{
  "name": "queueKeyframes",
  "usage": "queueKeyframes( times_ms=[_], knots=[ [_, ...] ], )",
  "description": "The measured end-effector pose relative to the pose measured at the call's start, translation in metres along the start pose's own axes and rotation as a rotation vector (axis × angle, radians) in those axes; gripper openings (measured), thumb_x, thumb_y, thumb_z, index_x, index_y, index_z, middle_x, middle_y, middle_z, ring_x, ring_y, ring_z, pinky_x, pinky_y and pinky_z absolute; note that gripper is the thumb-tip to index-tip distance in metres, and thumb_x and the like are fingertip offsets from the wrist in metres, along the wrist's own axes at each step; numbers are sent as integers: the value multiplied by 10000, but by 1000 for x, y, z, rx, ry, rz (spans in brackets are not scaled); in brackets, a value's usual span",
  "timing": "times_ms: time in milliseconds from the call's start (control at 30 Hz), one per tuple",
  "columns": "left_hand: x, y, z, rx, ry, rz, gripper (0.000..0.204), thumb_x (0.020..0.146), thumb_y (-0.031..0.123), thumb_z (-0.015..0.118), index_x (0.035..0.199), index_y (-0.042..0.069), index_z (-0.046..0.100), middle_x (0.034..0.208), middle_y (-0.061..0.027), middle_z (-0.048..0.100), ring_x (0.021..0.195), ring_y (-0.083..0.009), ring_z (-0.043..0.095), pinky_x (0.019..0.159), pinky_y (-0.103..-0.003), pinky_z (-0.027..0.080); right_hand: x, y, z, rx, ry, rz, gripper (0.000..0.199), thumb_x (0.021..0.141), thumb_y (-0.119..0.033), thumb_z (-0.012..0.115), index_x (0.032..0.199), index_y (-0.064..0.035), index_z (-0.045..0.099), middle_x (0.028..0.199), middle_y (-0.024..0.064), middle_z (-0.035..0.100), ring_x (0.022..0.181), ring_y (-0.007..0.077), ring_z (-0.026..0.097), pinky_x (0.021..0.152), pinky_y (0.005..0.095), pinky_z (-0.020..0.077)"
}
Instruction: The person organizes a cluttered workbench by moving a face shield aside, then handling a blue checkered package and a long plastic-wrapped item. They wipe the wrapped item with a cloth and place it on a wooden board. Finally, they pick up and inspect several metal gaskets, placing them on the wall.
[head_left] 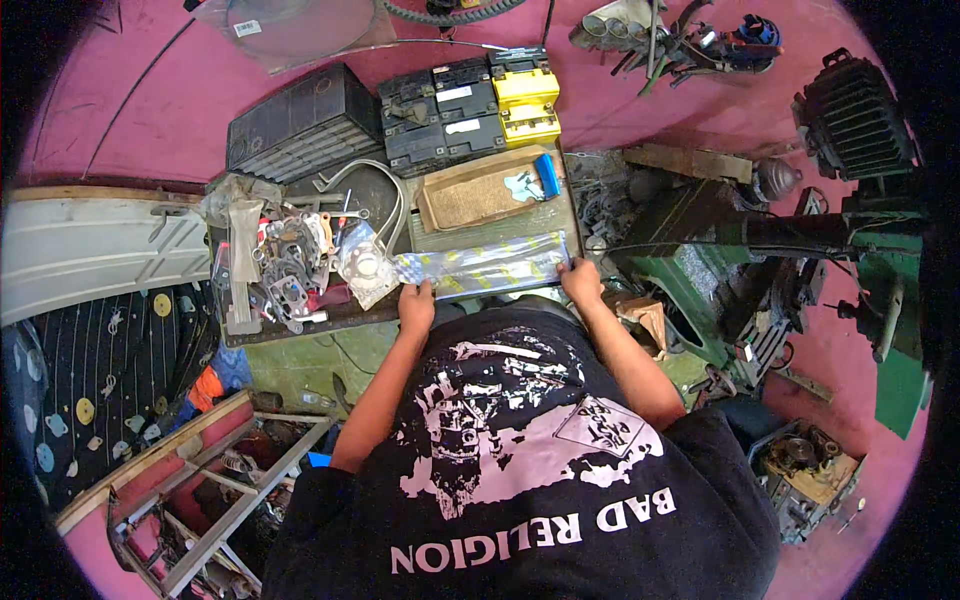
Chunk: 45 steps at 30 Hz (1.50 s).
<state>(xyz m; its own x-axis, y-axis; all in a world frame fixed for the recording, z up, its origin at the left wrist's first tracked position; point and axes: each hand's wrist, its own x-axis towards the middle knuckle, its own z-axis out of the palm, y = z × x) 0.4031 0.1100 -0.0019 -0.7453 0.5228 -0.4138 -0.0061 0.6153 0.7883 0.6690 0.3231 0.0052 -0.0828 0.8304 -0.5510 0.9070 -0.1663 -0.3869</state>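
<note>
A long, flat plastic-wrapped package (490, 266), clear and silvery with yellow marks and a blue left end, lies across the table's near edge in front of my body. My left hand (417, 303) is closed on its near left corner, and my right hand (578, 280) grips the right end. Just beyond it sits an open cardboard box (470, 192) holding a blue item (547, 176) and a small pale piece. Left of the package are a round-holed metal gasket (370, 268) and a grey curved strip (398, 205).
A heap of gaskets and small metal parts (290, 260) covers the table's left side. Black batteries (450, 115), yellow batteries (527, 105) and a dark ribbed case (300, 122) line the back. Green machinery (690, 265) stands right; a metal rack (240, 490) is lower left.
</note>
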Motion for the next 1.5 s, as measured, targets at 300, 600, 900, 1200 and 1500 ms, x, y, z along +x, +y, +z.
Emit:
queueKeyframes(
  times_ms=[300,600,900,1200,1500],
  knots=[
    [3,24,-21,-537,-214,-470,310,958,314,661,1128,64,595,978,-52,678,723,-122,583,596,-272,398,-5,-6,-10,-54,-51,-11,352,863,-333,713,1071,-50,728,1107,242,704,1072,418,668,909,556,491],
    [6,12,-15,-9,-117,-125,351,972,355,642,863,23,674,781,-67,665,682,-135,534,642,-367,432,-4,-6,-10,-136,-35,-84,332,886,-313,692,1068,-36,680,1036,252,711,1008,446,675,858,582,479],
    [19,25,-7,374,-132,87,484,1021,378,488,1079,-81,630,1069,-336,657,1061,-520,597,914,-525,460,-59,-67,-15,-560,43,-1019,511,843,-359,726,1276,-125,592,1176,105,589,1145,282,537,967,558,368],
    [31,9,3,332,-138,20,419,1013,321,527,1016,-70,678,1018,-293,697,985,-431,671,880,-466,484,-55,-88,43,-650,-34,-1389,239,884,-215,601,1104,-133,646,1101,50,604,1120,222,537,967,484,382],
    [48,-28,10,218,-173,164,446,1027,322,504,964,-83,677,907,-255,718,896,-408,698,824,-449,507,-64,-91,41,-633,61,-1376,203,893,-194,571,1055,-122,670,1033,34,633,1109,229,539,1003,488,372]
  ],
)
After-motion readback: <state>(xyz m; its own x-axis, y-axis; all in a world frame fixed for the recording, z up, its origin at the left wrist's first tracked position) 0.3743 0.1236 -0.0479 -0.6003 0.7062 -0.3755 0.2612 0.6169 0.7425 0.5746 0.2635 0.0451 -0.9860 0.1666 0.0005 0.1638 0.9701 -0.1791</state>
